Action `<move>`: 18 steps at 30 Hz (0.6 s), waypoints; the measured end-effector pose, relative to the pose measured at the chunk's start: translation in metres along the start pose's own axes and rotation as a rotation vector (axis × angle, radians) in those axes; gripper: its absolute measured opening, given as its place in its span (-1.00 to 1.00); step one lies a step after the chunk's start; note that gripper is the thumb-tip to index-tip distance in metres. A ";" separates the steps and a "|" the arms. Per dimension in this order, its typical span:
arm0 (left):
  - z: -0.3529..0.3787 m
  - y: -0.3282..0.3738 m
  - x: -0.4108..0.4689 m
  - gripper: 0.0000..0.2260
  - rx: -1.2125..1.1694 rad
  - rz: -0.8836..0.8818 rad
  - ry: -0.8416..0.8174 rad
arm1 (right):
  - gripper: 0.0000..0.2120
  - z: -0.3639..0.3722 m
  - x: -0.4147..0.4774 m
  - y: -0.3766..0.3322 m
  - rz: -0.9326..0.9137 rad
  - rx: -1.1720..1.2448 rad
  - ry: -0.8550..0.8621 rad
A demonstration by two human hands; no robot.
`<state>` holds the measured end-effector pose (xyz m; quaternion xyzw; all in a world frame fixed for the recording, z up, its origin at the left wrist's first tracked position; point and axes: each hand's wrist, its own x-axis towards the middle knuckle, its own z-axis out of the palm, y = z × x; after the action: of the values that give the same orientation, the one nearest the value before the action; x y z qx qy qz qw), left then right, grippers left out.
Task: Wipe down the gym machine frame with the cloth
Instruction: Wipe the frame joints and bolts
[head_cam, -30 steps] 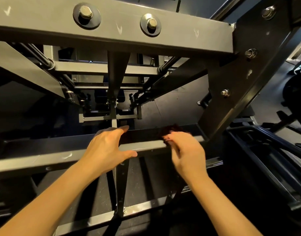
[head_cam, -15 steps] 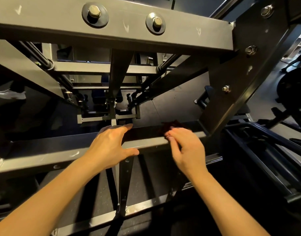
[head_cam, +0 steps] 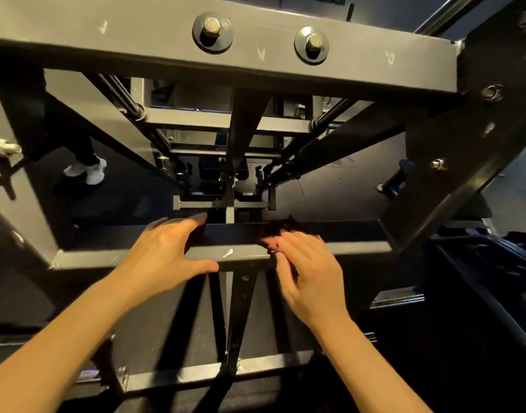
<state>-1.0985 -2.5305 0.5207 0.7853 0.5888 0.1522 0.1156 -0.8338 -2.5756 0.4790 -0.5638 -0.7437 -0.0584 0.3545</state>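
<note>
Crossbar of grey steel [head_cam: 244,253] carries left hand [head_cam: 163,257], fingers straight. Fingers of right hand [head_cam: 309,272] curl around dark crumpled cloth [head_cam: 281,226].

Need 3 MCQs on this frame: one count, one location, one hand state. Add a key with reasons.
1. How many bolts sit on the face of the top beam?
A) one B) four C) two

2. Where is the cloth?
A) on the top beam B) on the lower crossbar, at the right hand C) on the floor

3. What is the left hand doing?
A) resting on the crossbar, holding nothing B) pinching the cloth C) hanging clear of the frame

Key:
1. C, two bolt heads with washers sit side by side.
2. B, the dark cloth shows at the right fingertips on the crossbar.
3. A, its fingers lie straight over the bar.
</note>
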 end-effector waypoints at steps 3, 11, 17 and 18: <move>-0.003 0.005 0.001 -0.17 -0.019 -0.048 -0.018 | -0.71 -0.020 -0.002 0.042 0.175 -0.070 0.077; 0.001 0.008 -0.002 -0.19 -0.063 -0.104 -0.006 | -0.75 0.041 0.007 -0.070 -0.009 0.114 0.044; -0.003 0.009 -0.004 -0.17 -0.089 -0.112 -0.041 | -0.68 0.026 0.015 -0.035 -0.150 0.160 -0.120; -0.003 0.008 -0.005 -0.16 -0.083 -0.115 -0.053 | -0.69 0.019 0.013 -0.021 -0.118 0.142 -0.095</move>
<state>-1.0936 -2.5374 0.5264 0.7485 0.6230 0.1488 0.1719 -0.8625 -2.5635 0.4787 -0.4946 -0.7939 0.0004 0.3537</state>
